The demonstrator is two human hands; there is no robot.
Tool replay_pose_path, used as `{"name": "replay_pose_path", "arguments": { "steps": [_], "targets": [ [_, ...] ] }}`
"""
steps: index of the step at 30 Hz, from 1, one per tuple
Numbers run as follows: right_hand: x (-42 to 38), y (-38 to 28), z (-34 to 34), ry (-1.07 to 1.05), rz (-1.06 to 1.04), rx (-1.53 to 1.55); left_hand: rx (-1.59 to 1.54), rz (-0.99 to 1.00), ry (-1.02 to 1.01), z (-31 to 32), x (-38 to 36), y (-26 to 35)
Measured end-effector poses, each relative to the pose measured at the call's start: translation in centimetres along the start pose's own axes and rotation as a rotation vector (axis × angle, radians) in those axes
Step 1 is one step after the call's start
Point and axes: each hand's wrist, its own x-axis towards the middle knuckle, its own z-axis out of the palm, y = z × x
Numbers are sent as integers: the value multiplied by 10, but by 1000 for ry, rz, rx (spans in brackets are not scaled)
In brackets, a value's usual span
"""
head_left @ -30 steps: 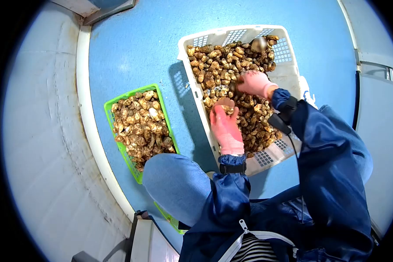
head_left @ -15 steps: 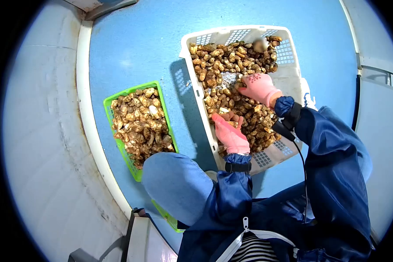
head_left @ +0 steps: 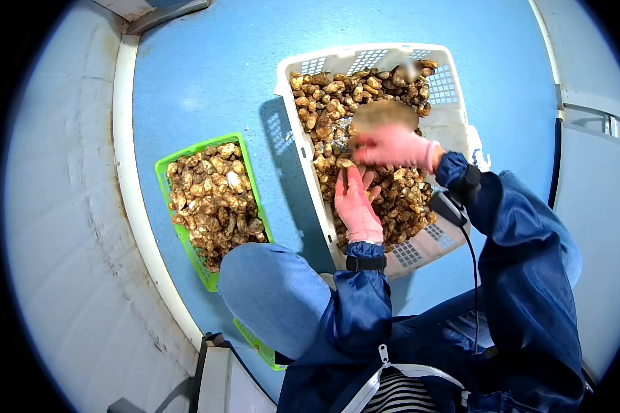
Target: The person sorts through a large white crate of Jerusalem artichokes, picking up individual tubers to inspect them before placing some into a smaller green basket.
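Observation:
A large white slatted crate (head_left: pixel 313 184) holds a heap of brown, knobbly, mud-stained pieces (head_left: pixel 401 199) that look like tubers or mushrooms. My left hand (head_left: pixel 358 210), in a pink glove, is over the heap at the crate's left side, its fingers pointing away from me and spread apart. A pale piece (head_left: pixel 344 163) lies right at its fingertips. My right hand (head_left: pixel 396 148), also pink-gloved, reaches across the middle of the heap, close to the left fingertips. Motion smears its fingers, and I cannot tell whether they grip a piece.
Left of the white crate, a smaller green crate (head_left: pixel 253 180) on the blue floor (head_left: pixel 207 76) is piled with similar pieces. Part of another green crate (head_left: pixel 258 344) shows below my left knee (head_left: pixel 272 282). A pale wall (head_left: pixel 69 179) runs along the left.
My right hand has moved left and toward me, closer to the left hand. My left hand's fingers now point farther forward. The whole view has shifted slightly.

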Motion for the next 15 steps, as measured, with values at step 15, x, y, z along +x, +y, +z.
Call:
{"name": "replay_pose_path", "arguments": {
  "steps": [15],
  "targets": [
    [2,31,-7,249,376,843,-20,149,-236,8,-4,6]
  ]
}}
